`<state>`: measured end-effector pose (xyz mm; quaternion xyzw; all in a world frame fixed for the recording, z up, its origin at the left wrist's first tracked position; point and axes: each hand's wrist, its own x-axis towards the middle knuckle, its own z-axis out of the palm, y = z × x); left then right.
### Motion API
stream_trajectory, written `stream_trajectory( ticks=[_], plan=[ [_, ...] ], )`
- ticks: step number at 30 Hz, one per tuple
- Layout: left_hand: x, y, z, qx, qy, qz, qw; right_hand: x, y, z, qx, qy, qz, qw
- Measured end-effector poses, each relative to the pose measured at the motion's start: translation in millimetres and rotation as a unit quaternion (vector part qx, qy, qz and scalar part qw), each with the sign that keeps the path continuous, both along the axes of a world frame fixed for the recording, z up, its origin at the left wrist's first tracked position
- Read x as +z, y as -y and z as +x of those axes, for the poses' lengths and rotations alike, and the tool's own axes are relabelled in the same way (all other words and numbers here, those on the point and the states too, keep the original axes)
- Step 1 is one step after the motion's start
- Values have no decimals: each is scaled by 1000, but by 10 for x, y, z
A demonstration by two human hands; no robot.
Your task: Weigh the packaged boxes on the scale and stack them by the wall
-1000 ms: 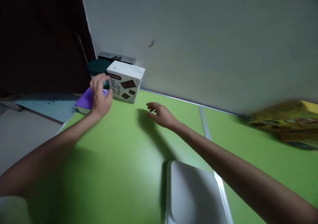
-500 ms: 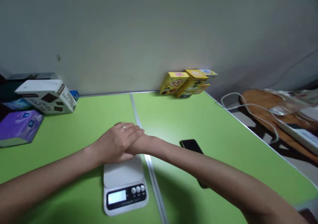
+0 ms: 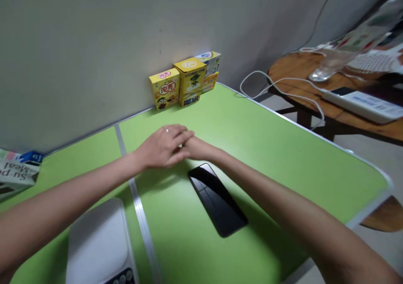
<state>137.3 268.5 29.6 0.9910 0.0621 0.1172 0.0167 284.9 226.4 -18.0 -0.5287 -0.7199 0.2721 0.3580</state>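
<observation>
My left hand (image 3: 163,146), with a ring on one finger, lies over my right hand (image 3: 191,146) above the green table. Its fingers rest stretched across the back of the right hand, the thumb apart on the near side. The right hand's fingers are mostly hidden beneath it. Just below the hands, a black smartphone (image 3: 218,200) lies flat with its screen up. At the lower left stands a white kitchen scale (image 3: 99,242), with nothing on its platform and its display cut off by the frame.
Several yellow snack boxes (image 3: 192,80) stand against the wall. A white box (image 3: 19,177) and a small blue box (image 3: 31,157) sit at the left edge. A metal seam (image 3: 141,216) crosses the table. To the right, a wooden table (image 3: 283,72) bears a white power strip (image 3: 362,103) and cables.
The view has swung to the right, so the scale now sits lower left and the whole phone shows. My hands stay laid together, now over the table behind the phone instead of over the scale.
</observation>
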Motion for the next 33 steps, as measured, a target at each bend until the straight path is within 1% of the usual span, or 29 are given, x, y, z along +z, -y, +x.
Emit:
stream_trajectory(
  ticks=[3, 5, 7, 9, 10, 12, 13, 15, 17, 19, 21, 22, 23, 25, 27, 28, 30, 32, 33],
  plan=[
    [6, -509, 356, 143, -4, 1, 990, 79, -113, 389, 26, -11, -39, 999],
    [12, -904, 535, 234, 17, -7, 972, 107, -146, 514, 26, -18, -58, 998],
    [13, -1288, 653, 293, 54, -19, 954, 99, -163, 555, 30, -25, -71, 997],
    [8, -1604, 716, 327, 81, -38, 941, 52, -179, 556, 38, -40, -73, 996],
    [3, -1722, 732, 337, 88, -49, 936, 18, -189, 554, 39, -53, -71, 995],
    [-6, -1868, 748, 352, 95, -71, 929, -54, -207, 552, 35, -82, -68, 994],
    [-8, -1898, 752, 355, 98, -77, 926, -84, -213, 553, 31, -96, -70, 992],
    [-4, -1887, 750, 353, 103, -77, 927, -123, -213, 553, 18, -122, -81, 989],
    [23, -1804, 726, 349, 109, -71, 928, -132, -190, 544, 4, -148, -86, 985],
    [87, -1666, 653, 348, 119, -74, 927, -128, -146, 524, -11, -174, -78, 982],
    [200, -1470, 495, 356, 130, -88, 921, -122, -81, 494, -26, -189, -64, 980],
    [274, -1348, 377, 359, 128, -96, 920, -117, -42, 472, -37, -190, -57, 979],
    [359, -1209, 233, 361, 121, -104, 919, -107, 3, 443, -51, -186, -50, 980],
    [546, -883, -126, 352, 101, -126, 922, -56, 109, 349, -80, -171, -39, 981],
    [737, -505, -546, 319, 89, -159, 930, 56, 233, 184, -84, -152, -39, 984],
    [826, -305, -765, 301, 86, -176, 933, 137, 300, 71, -68, -148, -42, 986],
    [978, 96, -1195, 279, 71, -202, 936, 330, 431, -211, -5, -147, -47, 988],
    [1078, 461, -1603, 280, 55, -200, 937, 519, 547, -542, 63, -145, -45, 986],
    [1103, 617, -1795, 286, 51, -191, 938, 594, 596, -712, 92, -140, -44, 985]
  ],
)
